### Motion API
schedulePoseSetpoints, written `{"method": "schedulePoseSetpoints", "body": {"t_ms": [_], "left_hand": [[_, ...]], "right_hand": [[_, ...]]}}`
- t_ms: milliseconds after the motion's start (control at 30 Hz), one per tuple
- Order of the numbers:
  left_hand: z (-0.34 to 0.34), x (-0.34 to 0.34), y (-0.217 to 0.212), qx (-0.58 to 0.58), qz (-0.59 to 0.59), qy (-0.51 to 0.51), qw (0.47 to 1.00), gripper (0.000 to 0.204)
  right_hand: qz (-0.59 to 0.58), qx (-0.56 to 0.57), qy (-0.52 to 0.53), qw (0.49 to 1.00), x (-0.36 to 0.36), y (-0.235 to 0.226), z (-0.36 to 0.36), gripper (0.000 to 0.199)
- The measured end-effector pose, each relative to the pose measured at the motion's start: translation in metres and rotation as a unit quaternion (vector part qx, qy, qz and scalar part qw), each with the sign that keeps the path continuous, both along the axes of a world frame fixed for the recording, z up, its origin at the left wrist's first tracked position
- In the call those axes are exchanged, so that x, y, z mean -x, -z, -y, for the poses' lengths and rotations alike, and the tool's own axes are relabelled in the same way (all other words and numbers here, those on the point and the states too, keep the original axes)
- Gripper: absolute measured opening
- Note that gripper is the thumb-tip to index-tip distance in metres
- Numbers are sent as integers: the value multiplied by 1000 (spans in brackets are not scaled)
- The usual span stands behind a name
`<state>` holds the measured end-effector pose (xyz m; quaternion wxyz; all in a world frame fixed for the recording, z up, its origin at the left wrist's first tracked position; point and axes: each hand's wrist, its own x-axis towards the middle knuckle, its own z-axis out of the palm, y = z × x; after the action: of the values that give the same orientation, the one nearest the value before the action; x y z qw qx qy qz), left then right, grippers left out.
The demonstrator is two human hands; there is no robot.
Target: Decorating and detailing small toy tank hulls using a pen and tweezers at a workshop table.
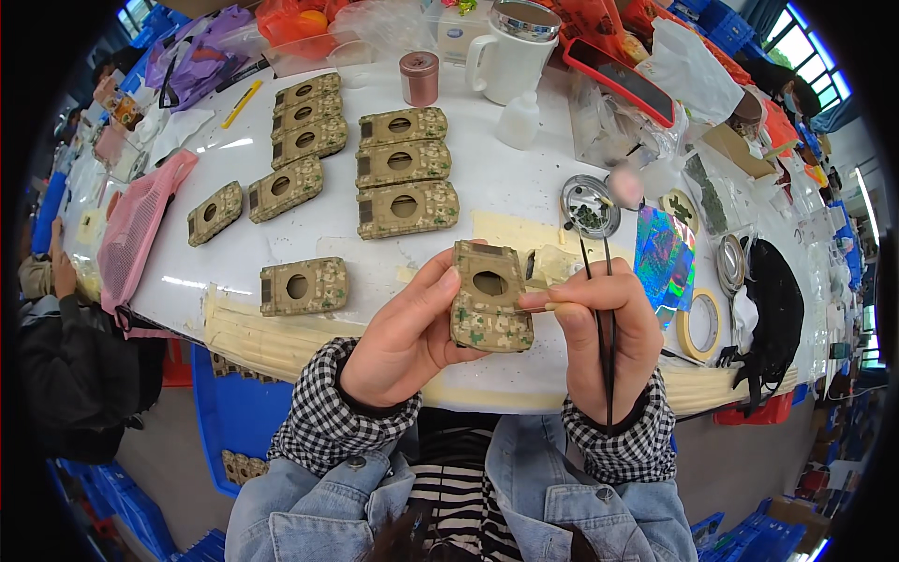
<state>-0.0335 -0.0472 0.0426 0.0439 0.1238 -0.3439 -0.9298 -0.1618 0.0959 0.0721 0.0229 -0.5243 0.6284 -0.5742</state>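
Observation:
My left hand (398, 328) holds a camouflage-painted model tank hull (489, 323) upright, thumb on its near-left edge, the round hole facing me. My right hand (618, 323) is closed around black tweezers (611, 379), whose tips point away toward a round dish (590, 192) of small dark green pieces. Between its thumb and forefinger a short pinkish, stick-like thing (536, 300) reaches to the hull's right side; its kind is unclear. A similar loose hull (304, 288) lies left of my left hand.
Several more hulls (407, 206) stand in rows behind. A white mug (515, 61), a pink tin (419, 80) and a small white bottle (518, 122) are at the back. Right lie holographic sheets (665, 258), a tape roll (700, 323) and a black bag (773, 300). A person (75, 328) sits left.

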Motion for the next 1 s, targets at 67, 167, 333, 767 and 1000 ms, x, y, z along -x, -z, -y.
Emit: {"method": "schedulePoseSetpoints", "body": {"t_ms": [67,167,333,767,1000], "left_hand": [[0,0,0,2,4,-2,1000,49],[0,0,1,3,4,-2,1000,49],[1,-1,3,2,9,-8,1000,49],[0,-1,7,-19,0,-35,999,50],[0,0,6,-23,-1,-37,999,51]], "right_hand": [[4,-2,-4,1000,0,0,0,10],[24,12,-1,1000,2,-2,-3,8],[-6,7,141,990,15,-2,-23,4],[-244,-134,218,935,38,20,-24,27],[30,-85,142,986,14,20,-71,52]]}}
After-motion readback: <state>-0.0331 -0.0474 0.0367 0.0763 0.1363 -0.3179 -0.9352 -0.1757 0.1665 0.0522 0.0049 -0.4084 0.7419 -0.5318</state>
